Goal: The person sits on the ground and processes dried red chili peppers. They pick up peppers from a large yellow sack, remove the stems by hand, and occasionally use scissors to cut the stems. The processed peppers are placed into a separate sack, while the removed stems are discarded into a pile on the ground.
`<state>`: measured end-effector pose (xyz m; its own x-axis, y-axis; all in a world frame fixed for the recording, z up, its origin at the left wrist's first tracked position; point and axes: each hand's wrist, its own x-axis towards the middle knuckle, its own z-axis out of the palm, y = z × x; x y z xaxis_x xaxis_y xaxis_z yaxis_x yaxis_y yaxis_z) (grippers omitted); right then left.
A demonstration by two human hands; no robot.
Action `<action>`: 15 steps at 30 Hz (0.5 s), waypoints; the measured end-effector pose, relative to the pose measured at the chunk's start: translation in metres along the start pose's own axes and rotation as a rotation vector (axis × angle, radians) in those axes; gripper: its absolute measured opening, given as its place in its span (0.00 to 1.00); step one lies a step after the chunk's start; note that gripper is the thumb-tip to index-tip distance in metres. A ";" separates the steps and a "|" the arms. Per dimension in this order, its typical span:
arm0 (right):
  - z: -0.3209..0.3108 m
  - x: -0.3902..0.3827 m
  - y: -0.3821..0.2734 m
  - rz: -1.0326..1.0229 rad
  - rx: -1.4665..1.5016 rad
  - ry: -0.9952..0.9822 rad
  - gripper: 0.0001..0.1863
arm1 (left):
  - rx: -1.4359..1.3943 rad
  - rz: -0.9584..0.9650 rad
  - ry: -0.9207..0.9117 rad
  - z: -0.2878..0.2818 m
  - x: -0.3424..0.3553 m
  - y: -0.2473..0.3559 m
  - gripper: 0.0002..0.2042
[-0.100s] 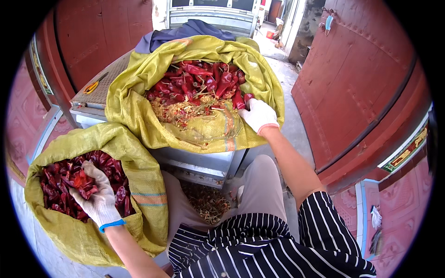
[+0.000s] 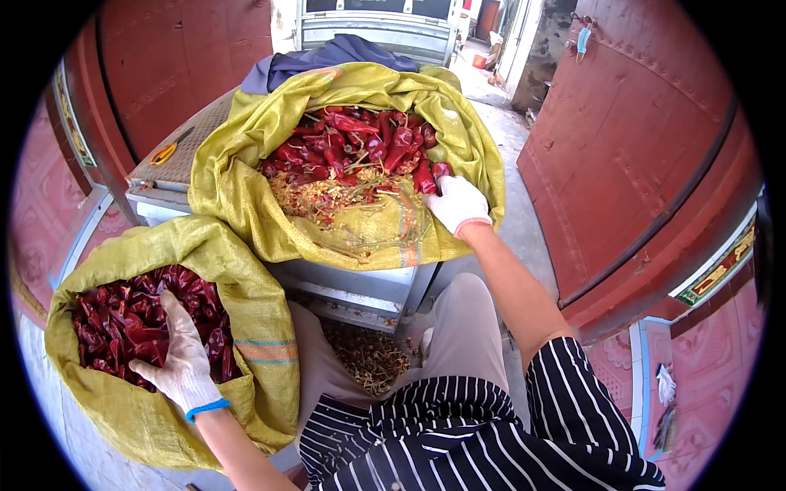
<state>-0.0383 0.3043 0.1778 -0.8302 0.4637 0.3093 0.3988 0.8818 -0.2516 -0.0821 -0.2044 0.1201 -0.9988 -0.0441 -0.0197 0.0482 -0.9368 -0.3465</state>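
Glossy red, tapered chili peppers (image 2: 399, 146), some with pale stems attached, lie heaped at varied angles in the wide, folded-open mouth of a yellow woven-plastic sack (image 2: 221, 176), mostly toward its far edge. One smooth red pepper (image 2: 441, 170), partly hidden, sits at the mouth's right edge. Darker red, wrinkled chili peppers (image 2: 119, 315) lie loosely piled below the open, rolled rim of an olive-yellow woven sack (image 2: 258, 307).

a blue face mask (image 2: 583, 40) hangs on a red door (image 2: 630, 147) — pink tiles (image 2: 716, 360) nearby.
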 end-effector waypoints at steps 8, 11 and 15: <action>-0.037 -0.031 -0.011 -0.048 0.350 0.009 0.21 | 0.938 -0.216 0.000 -0.062 -0.080 -0.113 0.26; -0.055 -0.074 -0.041 -0.248 0.290 -0.207 0.20 | 1.699 0.113 -0.613 -0.051 -0.094 -0.156 0.23; -0.078 -0.117 -0.058 -0.341 0.355 -0.616 0.21 | 2.175 0.424 -1.466 -0.021 -0.098 -0.200 0.38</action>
<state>0.0662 0.2054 0.2276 -0.9920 -0.0503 -0.1156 0.0210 0.8385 -0.5445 0.0063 -0.0050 0.1717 -0.4168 0.5368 0.7336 0.9089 0.2575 0.3280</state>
